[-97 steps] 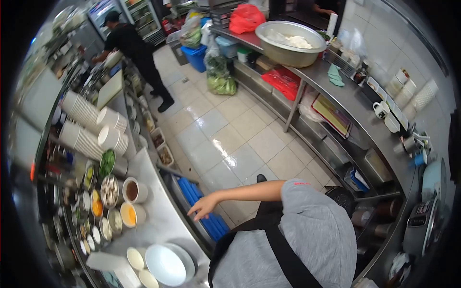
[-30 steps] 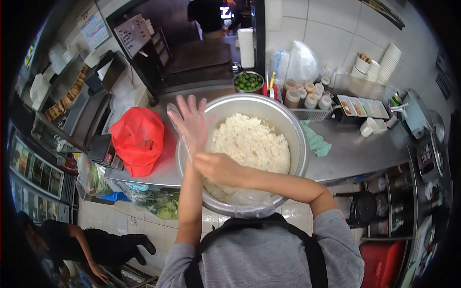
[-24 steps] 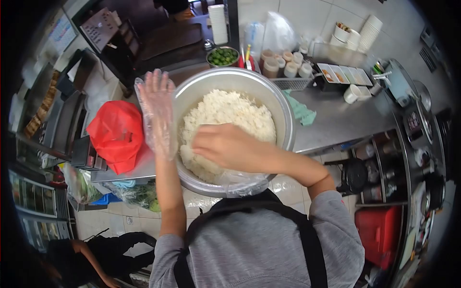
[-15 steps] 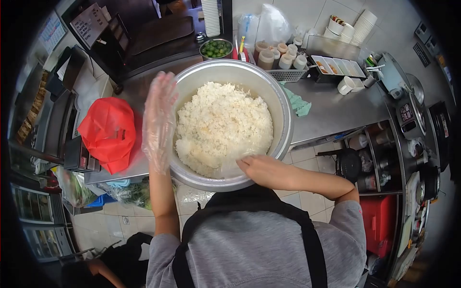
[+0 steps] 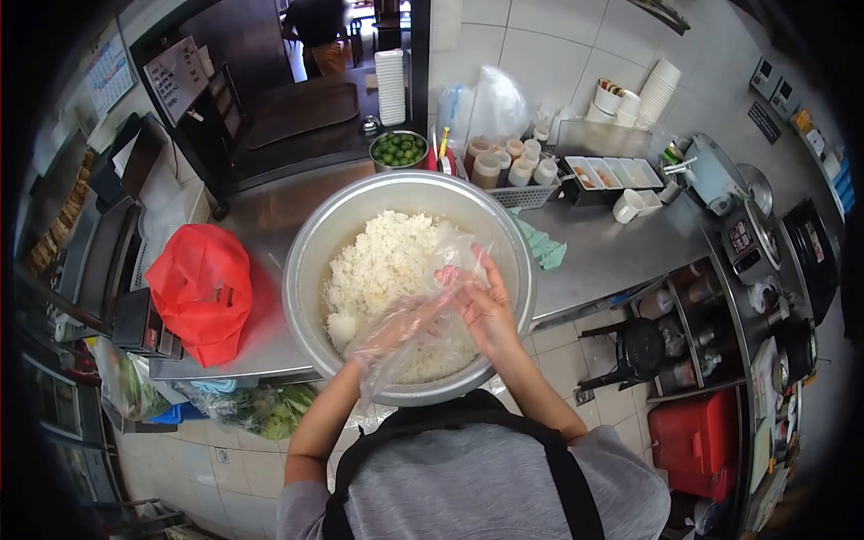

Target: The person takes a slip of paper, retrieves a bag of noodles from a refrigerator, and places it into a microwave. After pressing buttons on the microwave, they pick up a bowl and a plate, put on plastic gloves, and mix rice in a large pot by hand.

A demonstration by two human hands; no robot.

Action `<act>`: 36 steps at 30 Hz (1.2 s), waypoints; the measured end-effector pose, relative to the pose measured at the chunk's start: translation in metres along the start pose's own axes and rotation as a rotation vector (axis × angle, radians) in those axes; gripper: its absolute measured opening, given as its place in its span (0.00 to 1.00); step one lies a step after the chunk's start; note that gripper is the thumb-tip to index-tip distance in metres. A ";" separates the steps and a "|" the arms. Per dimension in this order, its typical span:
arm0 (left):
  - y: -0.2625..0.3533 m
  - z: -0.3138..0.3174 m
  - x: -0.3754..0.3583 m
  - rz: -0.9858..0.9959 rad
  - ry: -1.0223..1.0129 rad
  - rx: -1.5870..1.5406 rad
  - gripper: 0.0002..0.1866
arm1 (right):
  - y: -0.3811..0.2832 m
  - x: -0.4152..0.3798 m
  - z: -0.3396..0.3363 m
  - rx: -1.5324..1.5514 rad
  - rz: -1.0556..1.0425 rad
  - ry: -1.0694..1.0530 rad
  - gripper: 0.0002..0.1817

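A large round metal pot [image 5: 303,315] full of cooked white rice [image 5: 378,261] sits at the counter's edge in front of me. My left hand [image 5: 418,310] is inside a loose clear plastic glove and reaches across the pot, its fingers closed on thin plastic near my right hand. Bare and over the pot's right side, my right hand [image 5: 488,313] has its thumb and fingers at a clear plastic glove [image 5: 461,252]. Where one layer of plastic ends and the other begins is hard to make out.
A red bag [image 5: 202,292] lies left of the pot. Behind stand a bowl of green limes [image 5: 399,149] and a basket of sauce bottles [image 5: 517,193]. A green cloth [image 5: 540,243] is on the right. Beyond the pass-through stands a person [image 5: 319,36].
My left hand has swung from the pot's left rim across the rice to meet my right hand. My right hand has risen from the near rim, turned, and spread its fingers.
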State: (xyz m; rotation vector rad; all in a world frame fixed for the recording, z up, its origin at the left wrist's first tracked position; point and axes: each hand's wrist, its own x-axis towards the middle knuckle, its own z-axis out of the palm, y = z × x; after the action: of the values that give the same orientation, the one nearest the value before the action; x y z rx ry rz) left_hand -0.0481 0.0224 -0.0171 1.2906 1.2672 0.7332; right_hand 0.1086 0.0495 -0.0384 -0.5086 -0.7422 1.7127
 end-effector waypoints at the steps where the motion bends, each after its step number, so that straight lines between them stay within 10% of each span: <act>1: 0.006 0.003 0.003 -0.019 -0.019 0.023 0.28 | 0.005 0.000 -0.001 0.063 0.022 0.014 0.33; 7: -0.019 -0.009 0.013 0.244 -0.038 0.974 0.22 | -0.002 -0.006 -0.008 -0.256 0.028 0.168 0.36; 13: 0.030 -0.009 0.002 0.504 0.374 0.741 0.22 | 0.007 -0.003 -0.011 -0.340 -0.077 0.067 0.42; 31: 0.009 0.021 0.008 0.394 -0.044 0.657 0.08 | 0.007 0.012 -0.017 0.074 0.330 0.323 0.37; 36: 0.005 0.025 0.011 0.495 -0.051 0.562 0.08 | -0.016 0.018 -0.010 0.199 0.392 -0.029 0.43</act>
State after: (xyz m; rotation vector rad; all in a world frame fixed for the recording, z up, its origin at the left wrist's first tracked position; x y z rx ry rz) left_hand -0.0207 0.0267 -0.0201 2.1170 1.1609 0.6967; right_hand 0.1218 0.0714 -0.0330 -0.5138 -0.5051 2.1366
